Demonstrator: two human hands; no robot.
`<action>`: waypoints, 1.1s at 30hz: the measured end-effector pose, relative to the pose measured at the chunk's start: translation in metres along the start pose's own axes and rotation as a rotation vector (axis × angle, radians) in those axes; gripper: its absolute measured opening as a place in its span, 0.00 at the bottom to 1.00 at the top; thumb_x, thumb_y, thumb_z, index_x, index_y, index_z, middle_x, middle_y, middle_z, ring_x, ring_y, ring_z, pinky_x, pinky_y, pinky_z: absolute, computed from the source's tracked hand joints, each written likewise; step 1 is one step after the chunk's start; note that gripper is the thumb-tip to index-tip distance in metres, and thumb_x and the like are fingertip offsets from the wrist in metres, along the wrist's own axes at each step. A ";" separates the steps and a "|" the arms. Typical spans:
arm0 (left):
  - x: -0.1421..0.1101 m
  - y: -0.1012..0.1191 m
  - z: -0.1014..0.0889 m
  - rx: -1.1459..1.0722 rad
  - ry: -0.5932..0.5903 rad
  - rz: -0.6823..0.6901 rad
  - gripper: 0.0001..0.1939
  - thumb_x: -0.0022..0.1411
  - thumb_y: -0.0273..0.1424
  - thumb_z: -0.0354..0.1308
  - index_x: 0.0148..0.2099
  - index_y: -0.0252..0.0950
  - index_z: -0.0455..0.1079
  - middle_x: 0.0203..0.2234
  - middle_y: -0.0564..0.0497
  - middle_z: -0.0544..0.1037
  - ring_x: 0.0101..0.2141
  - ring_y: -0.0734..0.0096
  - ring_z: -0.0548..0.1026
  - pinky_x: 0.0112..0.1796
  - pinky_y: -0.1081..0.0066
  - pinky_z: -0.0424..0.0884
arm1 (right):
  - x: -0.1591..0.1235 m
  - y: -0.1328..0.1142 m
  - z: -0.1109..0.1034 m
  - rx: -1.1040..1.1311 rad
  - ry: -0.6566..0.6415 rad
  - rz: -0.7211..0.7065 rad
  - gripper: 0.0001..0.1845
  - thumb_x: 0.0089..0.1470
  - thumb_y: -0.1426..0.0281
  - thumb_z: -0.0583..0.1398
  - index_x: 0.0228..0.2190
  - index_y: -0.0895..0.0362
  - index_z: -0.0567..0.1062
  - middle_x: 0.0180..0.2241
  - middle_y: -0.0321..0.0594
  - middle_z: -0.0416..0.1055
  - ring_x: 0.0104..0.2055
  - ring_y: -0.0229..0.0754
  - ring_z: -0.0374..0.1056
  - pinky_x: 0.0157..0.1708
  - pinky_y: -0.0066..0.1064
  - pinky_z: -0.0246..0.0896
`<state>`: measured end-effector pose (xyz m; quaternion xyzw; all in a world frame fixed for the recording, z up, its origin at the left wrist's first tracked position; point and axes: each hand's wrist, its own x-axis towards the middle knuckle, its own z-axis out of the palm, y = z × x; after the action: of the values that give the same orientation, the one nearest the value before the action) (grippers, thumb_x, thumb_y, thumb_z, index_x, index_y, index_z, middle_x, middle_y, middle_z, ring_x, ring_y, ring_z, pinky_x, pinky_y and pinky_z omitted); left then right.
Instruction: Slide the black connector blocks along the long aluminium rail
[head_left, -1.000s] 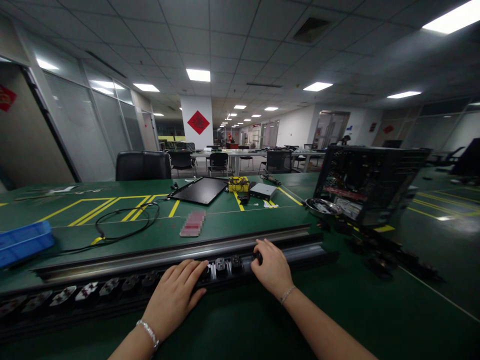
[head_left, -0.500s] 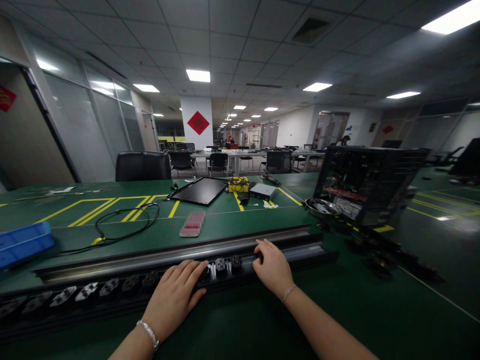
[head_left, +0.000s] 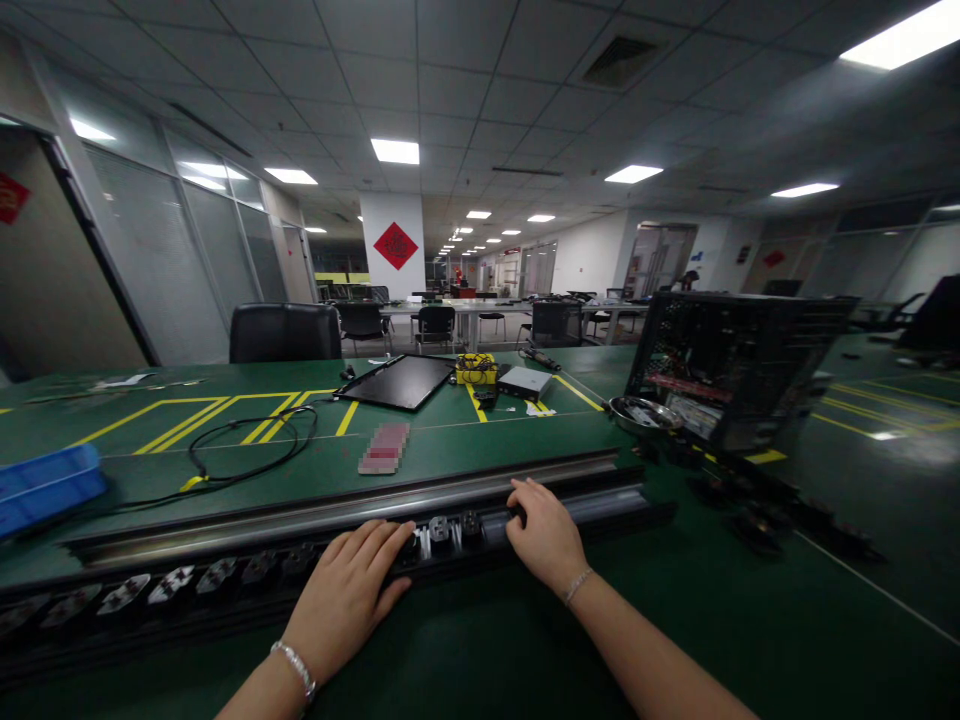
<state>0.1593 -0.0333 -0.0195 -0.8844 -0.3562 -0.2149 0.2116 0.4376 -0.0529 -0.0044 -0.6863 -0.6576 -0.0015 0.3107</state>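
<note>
A long black channel strip [head_left: 491, 535] lies across the near table, with a row of socket modules [head_left: 171, 585] set along it. My left hand [head_left: 352, 585] lies over the strip with fingers stretched out together, covering part of the row; its fingertips touch a module beside two uncovered socket modules [head_left: 454, 527]. Further right, my right hand [head_left: 547, 535] is curled at the strip, thumb and fingers closed round a small black piece [head_left: 516, 513] that is mostly hidden. Just behind the strip runs a long metal channel cover [head_left: 360, 500].
An open computer case [head_left: 739, 370] stands at right beside a metal bowl [head_left: 645, 415] and dark parts [head_left: 780, 510]. A blue bin [head_left: 49, 490] and a black cable [head_left: 255, 475] lie left. Behind are a black panel [head_left: 401, 382], a yellow box [head_left: 476, 370] and a silver drive [head_left: 525, 382].
</note>
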 end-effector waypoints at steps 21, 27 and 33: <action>0.001 0.001 -0.002 0.009 -0.011 0.005 0.24 0.61 0.41 0.49 0.58 0.41 0.57 0.47 0.48 0.73 0.47 0.62 0.69 0.45 0.63 0.63 | -0.003 0.004 0.002 -0.073 0.053 0.004 0.22 0.42 0.77 0.52 0.41 0.58 0.72 0.52 0.44 0.65 0.56 0.44 0.56 0.56 0.37 0.48; 0.001 0.000 -0.002 0.013 -0.001 0.012 0.25 0.61 0.41 0.50 0.58 0.40 0.58 0.47 0.48 0.73 0.47 0.62 0.69 0.45 0.63 0.63 | -0.007 0.008 0.003 -0.172 0.100 0.073 0.22 0.44 0.71 0.53 0.43 0.60 0.70 0.54 0.49 0.61 0.58 0.49 0.51 0.55 0.40 0.47; 0.002 0.000 -0.002 0.011 0.002 0.015 0.24 0.61 0.41 0.50 0.58 0.41 0.58 0.47 0.48 0.73 0.46 0.62 0.69 0.45 0.63 0.63 | -0.009 0.004 -0.001 -0.209 0.159 0.125 0.13 0.43 0.69 0.55 0.34 0.58 0.71 0.45 0.49 0.65 0.52 0.49 0.56 0.48 0.37 0.53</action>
<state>0.1603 -0.0336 -0.0165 -0.8857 -0.3506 -0.2122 0.2182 0.4403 -0.0609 -0.0093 -0.7523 -0.5830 -0.1051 0.2883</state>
